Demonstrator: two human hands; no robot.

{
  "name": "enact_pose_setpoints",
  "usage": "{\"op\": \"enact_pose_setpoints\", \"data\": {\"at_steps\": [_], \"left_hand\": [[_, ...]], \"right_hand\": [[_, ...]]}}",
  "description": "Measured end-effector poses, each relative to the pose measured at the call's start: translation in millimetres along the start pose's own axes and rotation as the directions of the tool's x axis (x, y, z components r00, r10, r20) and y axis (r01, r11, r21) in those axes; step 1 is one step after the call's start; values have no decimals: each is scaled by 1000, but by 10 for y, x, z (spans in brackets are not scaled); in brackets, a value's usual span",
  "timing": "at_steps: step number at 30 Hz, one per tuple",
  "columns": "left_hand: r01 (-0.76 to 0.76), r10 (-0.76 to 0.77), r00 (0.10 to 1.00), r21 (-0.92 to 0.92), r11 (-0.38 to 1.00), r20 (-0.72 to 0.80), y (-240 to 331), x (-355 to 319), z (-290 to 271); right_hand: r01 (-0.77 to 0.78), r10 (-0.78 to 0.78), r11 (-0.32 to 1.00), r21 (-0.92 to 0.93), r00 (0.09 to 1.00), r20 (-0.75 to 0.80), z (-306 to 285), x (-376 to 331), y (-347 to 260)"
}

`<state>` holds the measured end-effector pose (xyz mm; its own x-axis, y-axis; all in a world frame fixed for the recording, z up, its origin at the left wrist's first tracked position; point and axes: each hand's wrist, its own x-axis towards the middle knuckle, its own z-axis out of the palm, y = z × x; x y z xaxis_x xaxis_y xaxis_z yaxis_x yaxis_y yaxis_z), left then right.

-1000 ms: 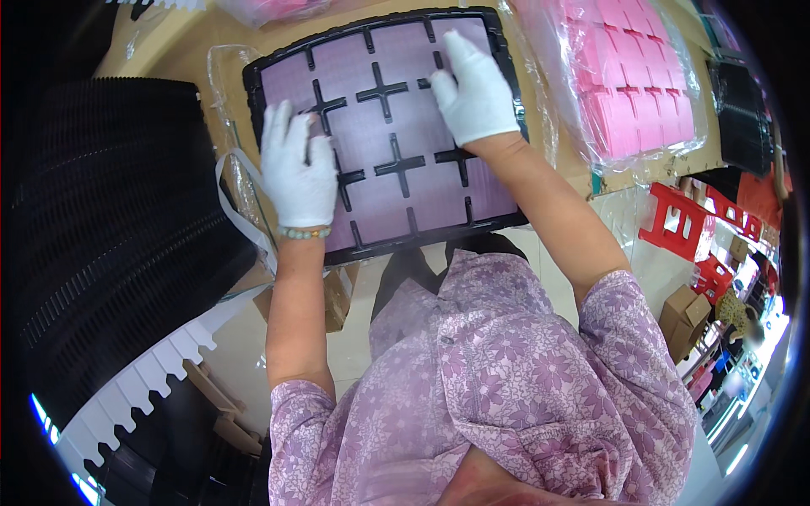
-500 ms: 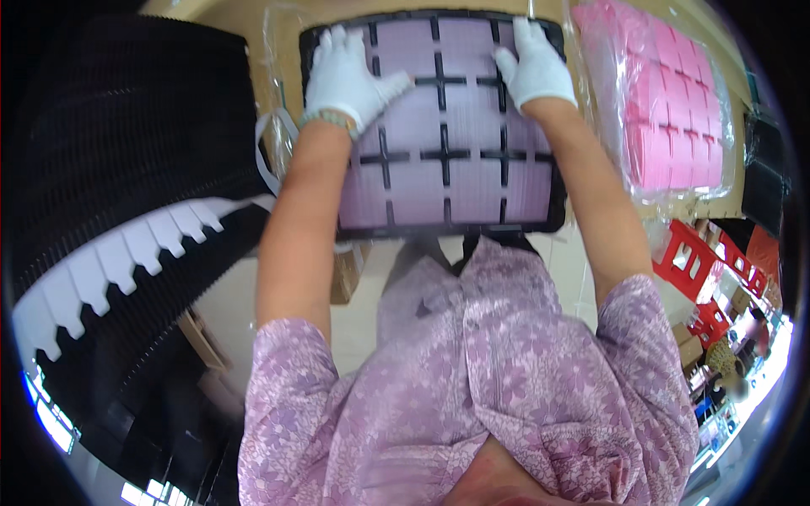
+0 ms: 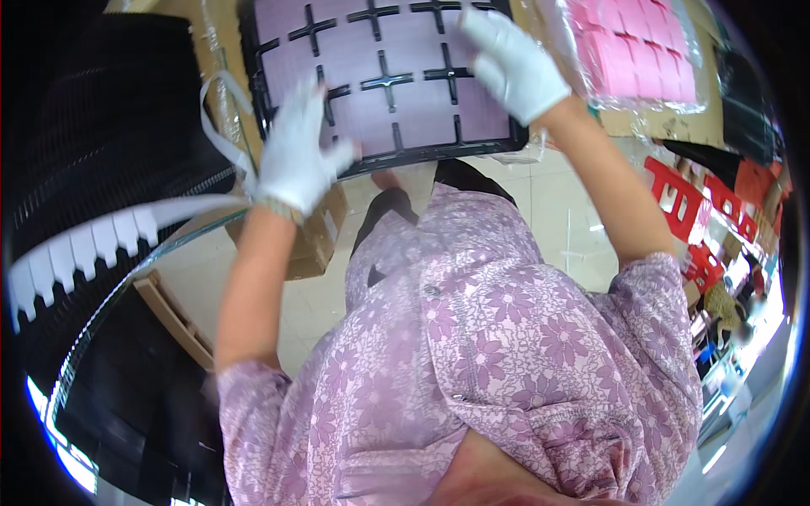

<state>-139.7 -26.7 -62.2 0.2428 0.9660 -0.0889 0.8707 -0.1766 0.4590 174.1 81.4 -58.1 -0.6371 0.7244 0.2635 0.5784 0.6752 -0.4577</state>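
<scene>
A black tray (image 3: 405, 157) with cross-shaped dividers lies on the tan surface, filled with pale purple sheets (image 3: 359, 105) in separate compartments. My left hand (image 3: 299, 156), in a white glove with bare fingertips, is over the tray's near left corner, fingers and thumb apart, slightly blurred. My right hand (image 3: 516, 72), gloved the same way, hovers at the tray's right side with fingers stretched out toward the far side. Neither hand holds anything. Whether the fingers touch the tray or the sheets, I cannot tell.
Pink sheets (image 3: 633, 63) in clear plastic wrap lie to the right. On the left stand black ribbed stacks (image 3: 101, 126) with a white notched strip (image 3: 76, 249). A cardboard box (image 3: 316, 240) is on the floor below the tray. Red crates (image 3: 675, 194) stand at the right.
The view has shifted, so the tray sits higher and further left. My left hand has moved from the tray's far left part to its near left corner; my right hand has come nearer along the right side.
</scene>
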Motion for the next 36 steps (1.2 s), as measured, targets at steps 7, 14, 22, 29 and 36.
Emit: {"op": "enact_pose_setpoints", "data": {"at_steps": [7,14,22,29,36], "left_hand": [[105,-132,971,141,984,199,374,-677,1],[17,-31,990,103,995,139,401,-491,125],[17,-38,987,136,991,157,388,-607,114],[-27,-2,987,176,984,162,338,-612,108],[-20,20,1000,146,989,1,471,-626,171]], "right_hand": [[-50,146,967,-251,914,378,-93,-971,-777],[-102,150,964,-247,972,183,123,-663,-734],[-585,578,811,8,801,-157,57,-885,-523],[-831,828,529,173,460,-321,96,-960,-354],[-850,824,525,49,493,-281,76,-963,-582]]}}
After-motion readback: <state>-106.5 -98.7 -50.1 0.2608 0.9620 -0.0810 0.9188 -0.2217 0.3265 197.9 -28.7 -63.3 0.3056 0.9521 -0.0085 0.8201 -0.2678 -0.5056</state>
